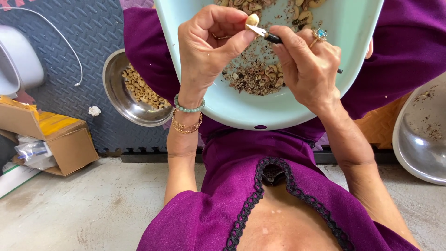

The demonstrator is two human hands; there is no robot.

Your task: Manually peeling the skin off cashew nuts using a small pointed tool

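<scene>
Nearest to us is our purple dress with black lace trim [241,204], and on our lap lies the pale green plastic basin [278,109] with cashew nuts and brown husk scraps. Above it our left hand [209,46] is closed, pinching one pale cashew nut [252,20] between thumb and fingertips. Our right hand [309,65], wearing a blue-stone ring, grips the small black-handled knife [267,34], whose blade touches the nut. To the left a round steel bowl [116,93] holds peeled nuts on the grey foam mat [83,32].
</scene>
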